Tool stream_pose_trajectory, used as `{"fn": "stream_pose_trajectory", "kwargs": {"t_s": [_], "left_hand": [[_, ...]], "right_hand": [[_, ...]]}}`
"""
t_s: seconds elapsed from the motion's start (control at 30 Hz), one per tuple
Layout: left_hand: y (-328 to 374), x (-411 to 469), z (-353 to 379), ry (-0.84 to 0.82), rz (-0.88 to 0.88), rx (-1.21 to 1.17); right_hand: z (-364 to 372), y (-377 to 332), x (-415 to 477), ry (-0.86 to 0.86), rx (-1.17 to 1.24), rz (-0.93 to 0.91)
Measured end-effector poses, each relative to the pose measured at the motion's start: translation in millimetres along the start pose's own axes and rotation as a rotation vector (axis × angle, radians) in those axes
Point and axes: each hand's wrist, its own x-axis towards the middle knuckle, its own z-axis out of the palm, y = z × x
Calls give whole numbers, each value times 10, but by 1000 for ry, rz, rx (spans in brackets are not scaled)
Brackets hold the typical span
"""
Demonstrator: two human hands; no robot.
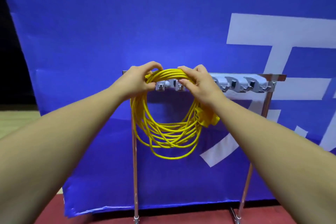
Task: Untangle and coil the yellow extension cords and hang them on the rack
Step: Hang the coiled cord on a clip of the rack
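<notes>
A coiled yellow extension cord [163, 129] hangs in several loops in front of a metal rack [276, 77]. My left hand [140, 80] grips the top left of the coil. My right hand [198, 83] grips the top right of it. The top of the coil sits at the height of the rack's grey holder strip [240, 83], over its left end. The cord's yellow socket end [205, 116] dangles at the right side of the coil, partly behind my right wrist. Whether the coil rests on a hook is hidden by my hands.
The rack stands on two chrome legs [135, 178] on a red floor [163, 218]. A blue banner [127, 23] with white shapes hangs right behind it. Several grey holders to the right on the strip hold nothing. Pale wooden floor [16, 122] shows at the left.
</notes>
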Motion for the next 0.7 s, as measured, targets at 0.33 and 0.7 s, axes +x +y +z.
{"fn": "stream_pose_trajectory", "kwargs": {"t_s": [0.33, 0.7], "left_hand": [[-423, 412, 419, 24, -30, 141], [-458, 377, 534, 84, 5, 169]], "right_hand": [[372, 427, 256, -139, -126, 155], [454, 562, 50, 74, 124, 73]]}}
